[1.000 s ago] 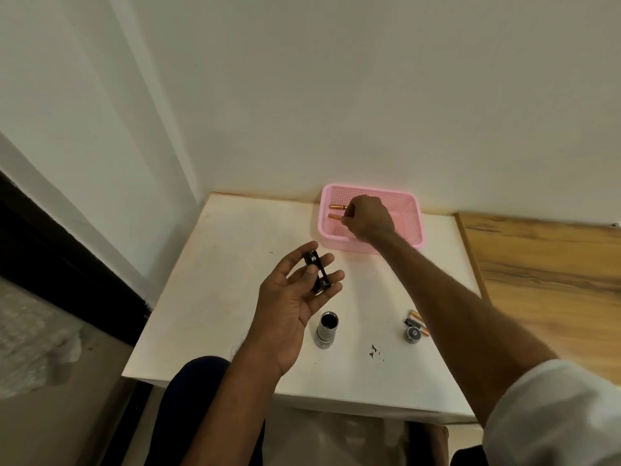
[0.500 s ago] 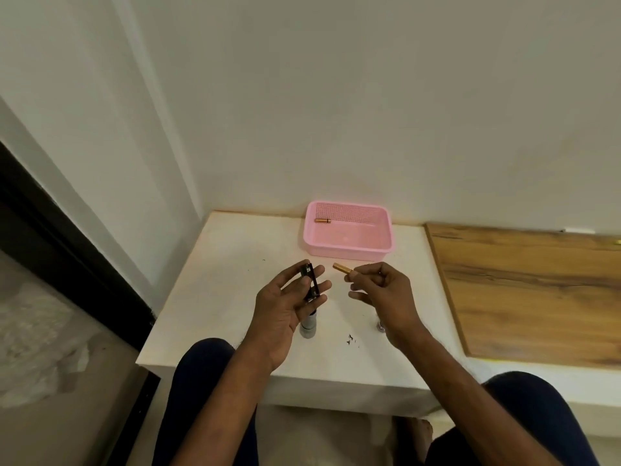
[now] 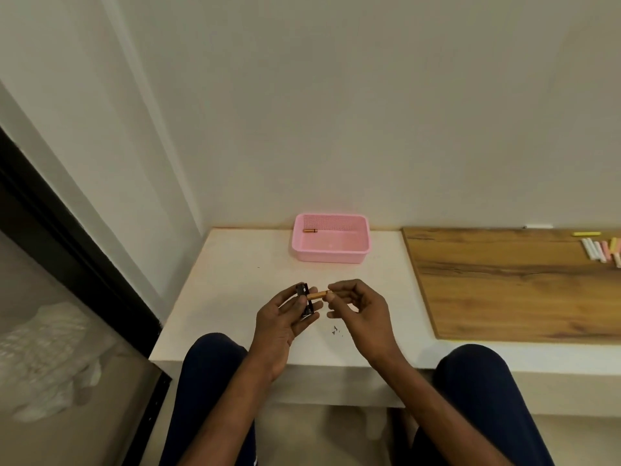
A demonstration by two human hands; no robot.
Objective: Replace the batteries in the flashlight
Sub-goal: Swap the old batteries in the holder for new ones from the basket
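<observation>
**Two hands, one battery, one holder**

Two hands are up over the near edge of the white table, close together and roughly mid-width. Left hand is palm-up-ish with the fingers loosely curled, cradling a small black battery holder across the fingertips, thumb lying along the holder's left side. Right hand has a gold battery pinched by one end between thumb and index finger, other fingers curled in underneath. The battery lies almost level, and its free end is touching the holder's upper part (can't tell if it's actually seated in a slot or just resting against it, too small to see).

Flashlight body isn't visible from this angle, so no idea where it sits.

Back edge of the table, right up by the wall: a pink basket with one more gold battery lying flat in its back left corner. A few tiny dark specks sit on the table near the front edge, just below the right hand.

Off to the right, touching the table's right edge, there's a wooden board, and at its far right corner a bunch of chalk sticks in white, pink and yellow. Knees in dark trousers poke out under the front edge.
</observation>
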